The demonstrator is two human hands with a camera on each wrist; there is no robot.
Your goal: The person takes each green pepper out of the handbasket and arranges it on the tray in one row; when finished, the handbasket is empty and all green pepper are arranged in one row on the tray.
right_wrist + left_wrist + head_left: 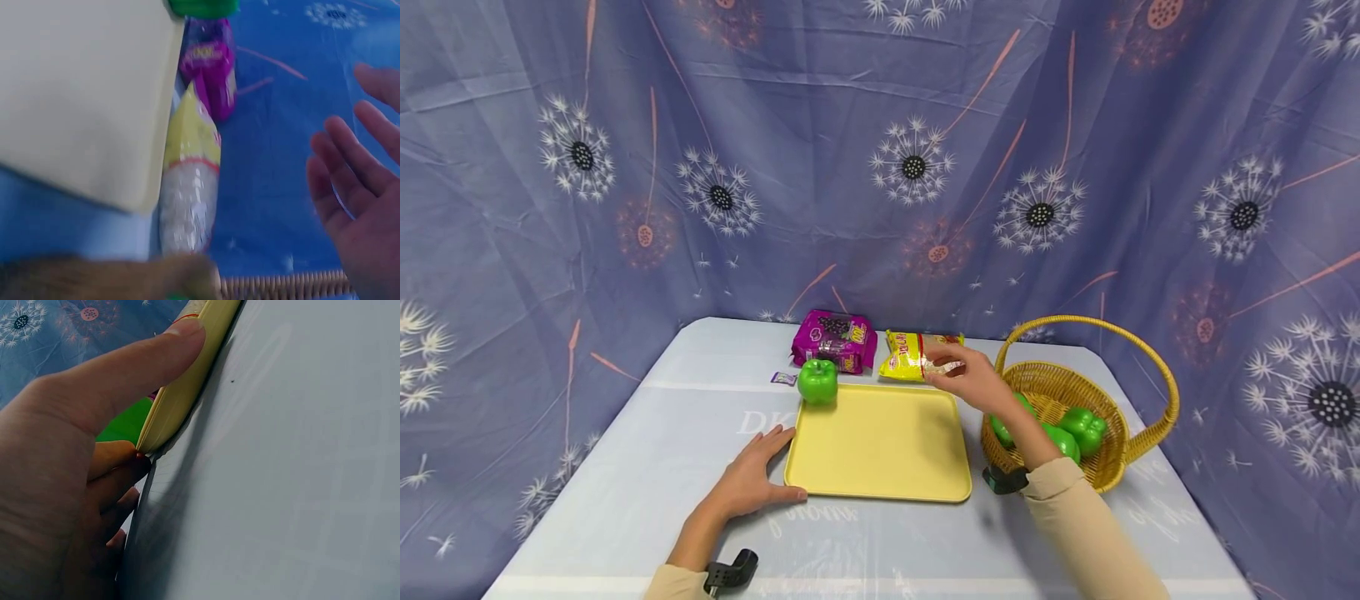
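Observation:
My left hand rests at the near left corner of a yellow tray, fingers along its left edge. In the left wrist view, the thumb touches the tray's outer side. A green bell pepper sits on the tray's far left corner. Over the area between the tray and a wicker basket hovers my right hand, in front of a yellow snack bag. The right wrist view shows nothing in its loosely bent fingers. Several green bell peppers lie in the basket, partly hidden by my forearm.
Behind the tray stands a purple package, beside the yellow bag. A small purple wrapped piece lies left of the pepper. The basket's tall handle arches up at the right. A patterned blue curtain hangs behind the white-covered table.

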